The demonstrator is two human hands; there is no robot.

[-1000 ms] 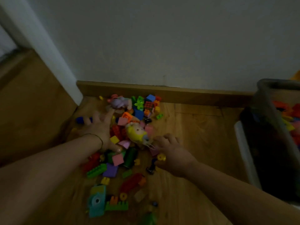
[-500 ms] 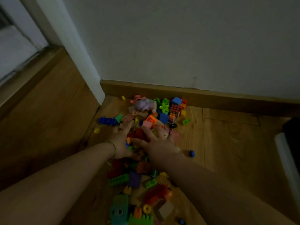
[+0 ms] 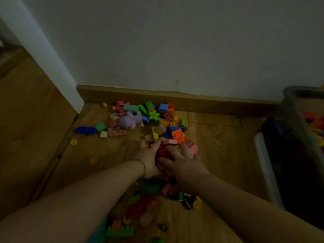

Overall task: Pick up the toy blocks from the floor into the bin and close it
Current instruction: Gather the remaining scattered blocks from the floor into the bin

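Observation:
A heap of coloured toy blocks (image 3: 157,123) lies on the wooden floor by the skirting board. My left hand (image 3: 149,160) and my right hand (image 3: 182,162) are cupped together around a clump of blocks with red ones (image 3: 163,153) showing between them, fingers curled round the clump. An orange block (image 3: 178,135) and a pink one (image 3: 172,142) sit just past my fingertips. More blocks lie under my forearms, partly hidden. The clear bin (image 3: 294,137) stands at the right, with blocks inside.
A purple soft toy (image 3: 129,121), a blue spiky piece (image 3: 85,130) and a yellow ring (image 3: 73,142) lie at the left of the heap. A white wall corner (image 3: 52,67) stands at the left. A white strip (image 3: 266,169) runs along the bin's near side.
Both hands have come together from apart and closed around a clump of blocks. The view has swung right, bringing the bin back into sight.

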